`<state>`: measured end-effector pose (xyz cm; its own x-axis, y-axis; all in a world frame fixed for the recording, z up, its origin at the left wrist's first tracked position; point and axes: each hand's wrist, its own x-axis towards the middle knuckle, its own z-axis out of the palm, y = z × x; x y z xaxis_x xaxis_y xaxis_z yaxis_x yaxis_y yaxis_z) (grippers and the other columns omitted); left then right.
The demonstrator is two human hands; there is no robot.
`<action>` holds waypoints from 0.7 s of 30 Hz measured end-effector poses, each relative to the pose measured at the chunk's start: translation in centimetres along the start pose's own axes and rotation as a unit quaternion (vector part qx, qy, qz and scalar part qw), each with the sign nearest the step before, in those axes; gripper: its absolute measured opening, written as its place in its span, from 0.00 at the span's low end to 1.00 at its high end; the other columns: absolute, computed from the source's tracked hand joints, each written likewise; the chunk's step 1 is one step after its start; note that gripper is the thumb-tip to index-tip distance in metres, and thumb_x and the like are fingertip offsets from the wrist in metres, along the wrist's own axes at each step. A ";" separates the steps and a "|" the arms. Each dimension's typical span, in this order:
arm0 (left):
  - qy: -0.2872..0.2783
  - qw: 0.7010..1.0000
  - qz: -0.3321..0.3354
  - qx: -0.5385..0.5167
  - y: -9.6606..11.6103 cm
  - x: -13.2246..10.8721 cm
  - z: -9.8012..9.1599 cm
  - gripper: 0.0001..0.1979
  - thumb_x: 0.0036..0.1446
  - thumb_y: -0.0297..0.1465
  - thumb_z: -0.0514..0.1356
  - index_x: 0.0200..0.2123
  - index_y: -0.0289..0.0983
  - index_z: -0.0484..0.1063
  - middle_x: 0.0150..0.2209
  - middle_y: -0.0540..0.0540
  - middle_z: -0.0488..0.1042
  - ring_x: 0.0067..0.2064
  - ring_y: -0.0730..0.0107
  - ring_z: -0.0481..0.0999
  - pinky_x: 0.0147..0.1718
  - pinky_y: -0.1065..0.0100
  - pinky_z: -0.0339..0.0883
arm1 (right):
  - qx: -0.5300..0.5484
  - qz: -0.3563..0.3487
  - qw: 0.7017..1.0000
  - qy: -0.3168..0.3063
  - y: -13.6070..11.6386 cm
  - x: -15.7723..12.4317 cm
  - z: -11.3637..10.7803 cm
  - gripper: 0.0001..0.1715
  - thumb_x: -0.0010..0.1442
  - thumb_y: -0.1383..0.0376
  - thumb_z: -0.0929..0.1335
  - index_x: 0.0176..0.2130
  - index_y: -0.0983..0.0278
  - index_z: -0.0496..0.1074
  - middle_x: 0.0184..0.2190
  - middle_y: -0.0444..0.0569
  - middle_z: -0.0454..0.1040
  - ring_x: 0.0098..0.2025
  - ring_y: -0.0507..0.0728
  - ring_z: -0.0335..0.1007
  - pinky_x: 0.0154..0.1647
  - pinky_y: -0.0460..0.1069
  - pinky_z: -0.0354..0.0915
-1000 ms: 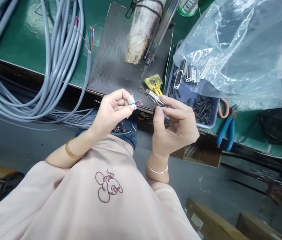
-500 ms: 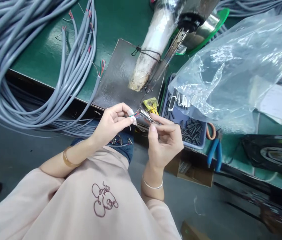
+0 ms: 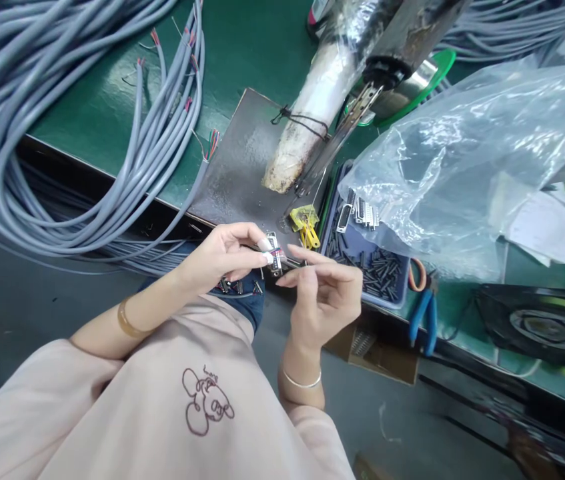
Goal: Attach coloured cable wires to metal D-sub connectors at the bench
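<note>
My left hand (image 3: 222, 257) is closed in a pinch on the end of a thin grey cable, its stripped coloured wires (image 3: 276, 253) showing at my fingertips. My right hand (image 3: 325, 293) is closed on a small metal multi-pin connector (image 3: 275, 261), which now lies right against the wire ends. Both hands hover just in front of the bench edge, over my lap. Several small metal parts (image 3: 237, 287) rest on my jeans below my left hand.
A dark metal plate (image 3: 242, 167) carries a taped soldering-iron holder (image 3: 312, 120). A blue tray (image 3: 362, 257) holds connectors and black pins under a clear plastic bag (image 3: 462, 167). Grey cable bundles (image 3: 62, 133) lie left; blue-handled pliers (image 3: 425, 313) lie right; yellow sponge (image 3: 303, 219).
The connector in my right hand has come left and turned to meet the wire ends held by my left hand. The view has tilted up the bench.
</note>
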<state>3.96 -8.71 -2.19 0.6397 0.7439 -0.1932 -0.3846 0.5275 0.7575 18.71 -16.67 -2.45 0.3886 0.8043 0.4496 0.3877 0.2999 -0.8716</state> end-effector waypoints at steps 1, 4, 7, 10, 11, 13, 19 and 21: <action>-0.019 1.000 -0.019 -0.002 0.1 0.0 -0.1 0.13 0.43 0.30 0.74 0.28 0.36 0.72 0.24 0.53 0.74 0.14 0.87 0.57 0.12 0.78 0.47 | -0.005 0.020 1.000 -0.008 -0.2 0.3 -0.2 0.06 0.65 0.66 0.70 0.36 0.60 0.68 0.40 0.46 0.85 0.23 0.49 0.77 0.23 0.44 0.72; -0.063 0.996 -0.067 -0.001 0.4 0.0 -0.3 0.13 0.43 0.29 0.74 0.28 0.35 0.73 0.22 0.54 0.72 0.15 0.86 0.57 0.12 0.77 0.46 | 0.007 0.098 0.990 -0.104 -0.6 1.3 -0.8 0.09 0.64 0.64 0.72 0.33 0.61 0.68 0.39 0.46 0.85 0.20 0.48 0.75 0.20 0.43 0.70; -0.083 0.994 -0.076 0.004 0.5 -0.1 -0.1 0.12 0.43 0.28 0.74 0.27 0.35 0.73 0.21 0.54 0.70 0.15 0.86 0.56 0.12 0.77 0.46 | 0.027 0.120 0.977 -0.175 -0.8 1.9 -1.0 0.09 0.61 0.65 0.73 0.31 0.62 0.70 0.32 0.43 0.83 0.19 0.48 0.73 0.20 0.43 0.69; -0.066 0.996 -0.051 0.014 0.4 -0.1 0.0 0.11 0.43 0.27 0.73 0.27 0.35 0.73 0.24 0.53 0.73 0.15 0.86 0.58 0.12 0.77 0.47 | 0.005 0.081 0.987 -0.139 -0.7 2.0 -1.0 0.11 0.59 0.65 0.75 0.29 0.61 0.69 0.34 0.44 0.82 0.24 0.49 0.75 0.22 0.44 0.71; -0.049 0.998 -0.036 0.018 0.3 -0.1 0.0 0.11 0.44 0.27 0.73 0.28 0.35 0.73 0.26 0.52 0.74 0.15 0.87 0.58 0.12 0.77 0.47 | -0.004 0.060 0.992 -0.109 -0.6 2.0 -1.0 0.12 0.59 0.65 0.75 0.29 0.61 0.69 0.34 0.43 0.81 0.26 0.49 0.75 0.24 0.44 0.72; -0.007 1.000 -0.008 0.023 0.2 -0.1 0.0 0.12 0.44 0.27 0.73 0.28 0.35 0.72 0.29 0.51 0.77 0.15 0.89 0.56 0.12 0.78 0.47 | -0.011 0.021 0.999 -0.032 -0.6 2.2 -1.2 0.13 0.59 0.66 0.75 0.29 0.61 0.67 0.33 0.42 0.79 0.27 0.49 0.75 0.26 0.45 0.74; 0.112 0.993 0.034 0.036 0.6 0.1 -0.3 0.12 0.52 0.26 0.69 0.28 0.38 0.67 0.20 0.57 0.64 0.15 0.87 0.53 0.12 0.80 0.40 | -0.012 -0.076 0.994 0.084 -0.2 2.3 -2.9 0.08 0.61 0.67 0.74 0.34 0.58 0.71 0.34 0.42 0.74 0.31 0.52 0.77 0.32 0.50 0.79; 0.142 0.986 0.054 0.062 0.7 0.2 -0.2 0.12 0.55 0.25 0.68 0.27 0.38 0.66 0.19 0.58 0.62 0.15 0.87 0.54 0.12 0.80 0.40 | -0.043 -0.093 0.992 0.076 0.0 2.0 -3.2 0.05 0.63 0.66 0.73 0.38 0.57 0.72 0.36 0.42 0.75 0.36 0.55 0.79 0.38 0.54 0.80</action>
<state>3.69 -8.15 -1.83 0.3807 0.8873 -0.2601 -0.3458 0.3975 0.8499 22.14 -16.74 -0.91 0.4229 0.6506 0.6308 0.5312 0.3860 -0.7542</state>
